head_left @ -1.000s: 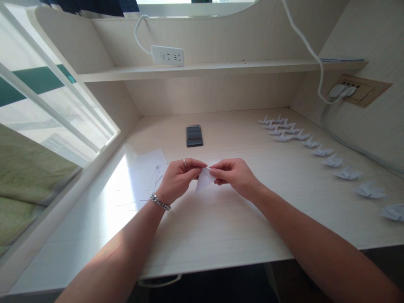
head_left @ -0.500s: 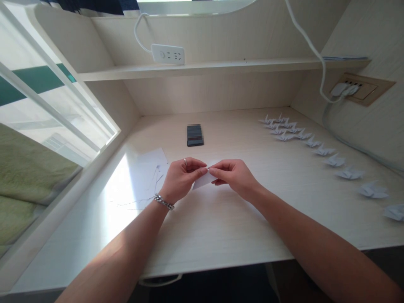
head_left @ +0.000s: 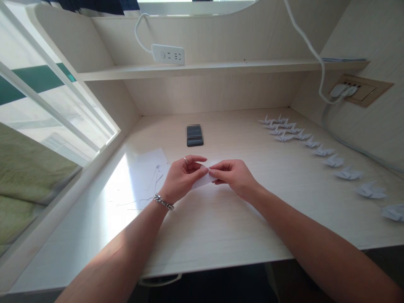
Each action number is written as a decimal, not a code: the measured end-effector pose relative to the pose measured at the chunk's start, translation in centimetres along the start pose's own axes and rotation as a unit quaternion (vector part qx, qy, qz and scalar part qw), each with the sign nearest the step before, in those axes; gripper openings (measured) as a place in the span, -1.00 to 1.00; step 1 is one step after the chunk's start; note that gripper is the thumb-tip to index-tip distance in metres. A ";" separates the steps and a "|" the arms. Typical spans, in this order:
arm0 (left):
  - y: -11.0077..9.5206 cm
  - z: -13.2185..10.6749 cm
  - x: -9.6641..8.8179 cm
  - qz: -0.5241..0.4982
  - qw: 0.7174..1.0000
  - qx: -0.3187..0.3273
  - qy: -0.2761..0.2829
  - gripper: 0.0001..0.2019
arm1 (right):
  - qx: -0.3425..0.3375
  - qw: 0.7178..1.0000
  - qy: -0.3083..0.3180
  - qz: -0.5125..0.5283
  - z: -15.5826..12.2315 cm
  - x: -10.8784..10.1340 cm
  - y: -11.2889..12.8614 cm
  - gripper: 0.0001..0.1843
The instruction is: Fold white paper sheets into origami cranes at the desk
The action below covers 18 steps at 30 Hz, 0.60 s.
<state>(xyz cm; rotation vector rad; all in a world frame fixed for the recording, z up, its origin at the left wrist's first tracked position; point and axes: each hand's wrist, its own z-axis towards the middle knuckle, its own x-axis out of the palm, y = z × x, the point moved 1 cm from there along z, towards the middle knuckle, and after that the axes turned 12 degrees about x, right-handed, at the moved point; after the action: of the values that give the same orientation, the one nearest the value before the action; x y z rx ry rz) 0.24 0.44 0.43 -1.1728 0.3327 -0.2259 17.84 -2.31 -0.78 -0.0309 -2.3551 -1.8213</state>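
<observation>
A small piece of white paper is held between my two hands, just above the desk. My left hand, with a ring and a chain bracelet, pinches it by thumb and fingers from the left, its index finger raised a little. From the right, my right hand pinches the same paper, thumb against the fingers. The thumb tips nearly meet at the paper's upper part. Fingers cover much of the sheet, so its folds cannot be made out.
White paper sheets lie left of my hands, partly in sunlight. A dark phone rests behind my hands. Several folded paper cranes line the desk's right side. Above, a shelf holds a white power strip; a cable hangs at right.
My left index finger has lifted slightly away from the paper, and the paper's visible edge has shifted a little. My right hand has hardly moved.
</observation>
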 end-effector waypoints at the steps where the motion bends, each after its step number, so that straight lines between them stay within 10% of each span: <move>1: 0.0 0.0 0.0 -0.013 1.000 -0.002 0.004 -0.66 | -0.006 1.000 0.002 -0.002 0.0 -0.1 0.0 -0.71; 18: -0.1 0.0 0.1 -0.028 0.999 -0.003 -0.045 -0.77 | -0.035 0.999 -0.008 -0.035 0.0 0.0 0.0 -0.73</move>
<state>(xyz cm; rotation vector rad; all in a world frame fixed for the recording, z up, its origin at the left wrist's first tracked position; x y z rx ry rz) 0.32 0.40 0.50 -1.1944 0.2221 -0.2196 17.83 -2.28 -0.83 0.0289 -2.3289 -1.9424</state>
